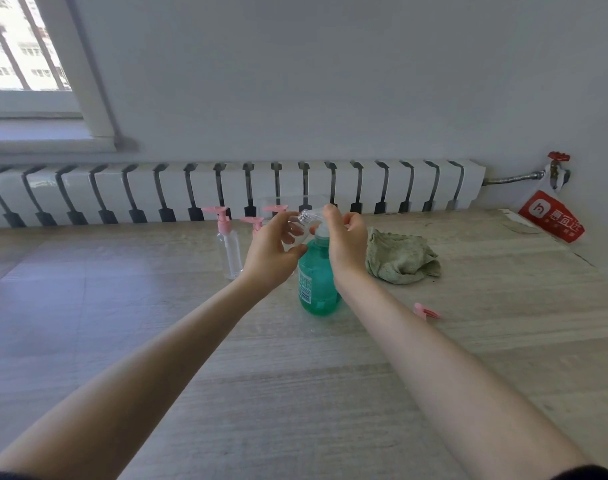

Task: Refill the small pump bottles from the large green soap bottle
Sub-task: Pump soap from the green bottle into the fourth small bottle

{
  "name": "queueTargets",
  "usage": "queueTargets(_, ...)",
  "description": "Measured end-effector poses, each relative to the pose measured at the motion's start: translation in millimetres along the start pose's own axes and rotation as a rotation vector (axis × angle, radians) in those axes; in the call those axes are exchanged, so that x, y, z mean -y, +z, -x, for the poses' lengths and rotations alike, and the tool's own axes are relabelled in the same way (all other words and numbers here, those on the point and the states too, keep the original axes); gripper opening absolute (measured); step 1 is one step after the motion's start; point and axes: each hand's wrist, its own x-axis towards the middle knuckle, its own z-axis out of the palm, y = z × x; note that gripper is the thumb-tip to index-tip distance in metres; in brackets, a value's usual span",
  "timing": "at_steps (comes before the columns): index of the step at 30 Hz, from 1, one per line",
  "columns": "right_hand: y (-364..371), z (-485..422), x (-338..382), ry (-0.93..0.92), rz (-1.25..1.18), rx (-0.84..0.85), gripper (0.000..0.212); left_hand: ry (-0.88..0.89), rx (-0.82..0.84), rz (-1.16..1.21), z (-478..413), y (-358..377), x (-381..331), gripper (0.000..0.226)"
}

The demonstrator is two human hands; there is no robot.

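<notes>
1. Centrally, green bottle (318, 285) stands upright on table (295, 375).
2. Grip of right hand (347, 237) curls over its pump head.
3. Grip of left hand (271, 247) pinches clear small bottle (304, 218), tilted, neck at the pump spout.
4. Pump bottle (229, 251) stands left of the hands; cloth (399, 259) and pink part (426, 310) lie right.

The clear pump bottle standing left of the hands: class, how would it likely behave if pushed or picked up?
The clear pump bottle looks empty, so it is probably light. Tall and narrow with a pink pump head on top, it would likely tip if pushed near the top. Its smooth plastic wall may be slippery.
</notes>
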Motion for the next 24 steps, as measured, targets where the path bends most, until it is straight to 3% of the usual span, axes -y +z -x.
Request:
queueTargets(4,-2.8,-2.2,0.8,0.034,0.019,0.035,0.041,0.012,-0.008,0.016,-0.2,-2.1,-0.8,0.045)
queueTargets(9,-5.9,-1.2,6.0,0.056,0.075,0.187,0.096,0.023,-0.005,-0.005,-1.6,-9.7,2.8,0.047)
queueTargets(13,-9.1,-5.2,6.4,0.044,0.079,0.297,0.074,0.017,0.009,-0.024,-3.8,-11.5,2.8,0.048)
queueTargets(24,-7.8,-10.9,0.8,0.054,0.078,0.285,0.067,0.073,0.015,-0.063,-8.4,-6.4,-1.0,0.046)
